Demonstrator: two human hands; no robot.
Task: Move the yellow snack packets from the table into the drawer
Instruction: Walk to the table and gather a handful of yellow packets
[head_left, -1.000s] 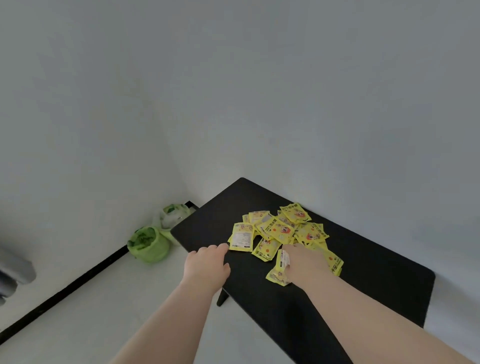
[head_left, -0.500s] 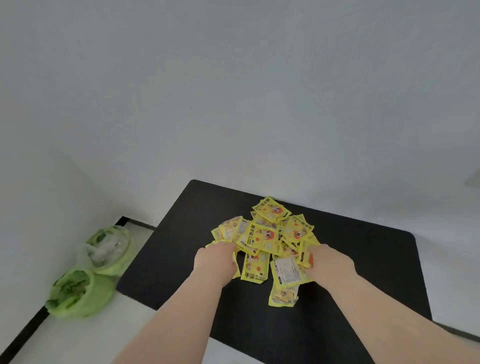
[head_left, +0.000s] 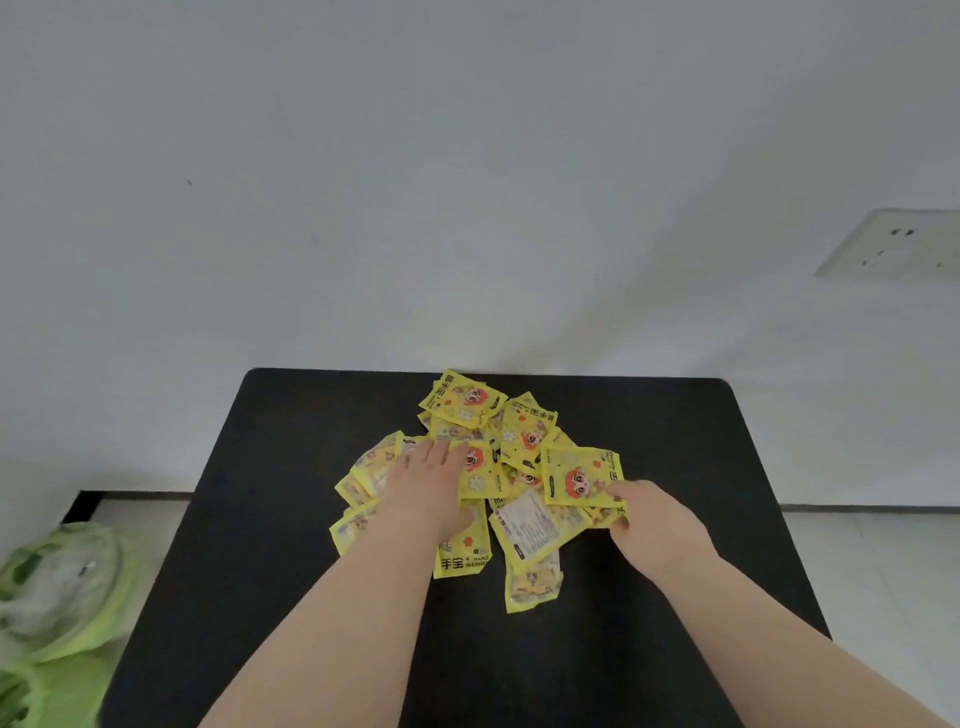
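Note:
Several yellow snack packets (head_left: 470, 400) lie in a loose heap on the black table (head_left: 291, 467), toward its far middle. My left hand (head_left: 426, 486) rests flat on the left part of the heap, fingers stretched forward over the packets. My right hand (head_left: 652, 514) is at the heap's right edge and pinches a yellow packet (head_left: 579, 475) between thumb and fingers, with other packets tucked under it. One packet (head_left: 527, 527) lies white side up between my hands. No drawer is in view.
The table stands against a pale wall with a wall socket (head_left: 893, 244) at the upper right. Green plastic bags (head_left: 62, 597) sit on the floor to the left of the table. Light floor tiles show to the right.
The view has swung round to face the table squarely. My left hand moved from the table's near edge onto the heap. My right hand stayed at the heap's right side, holding packets.

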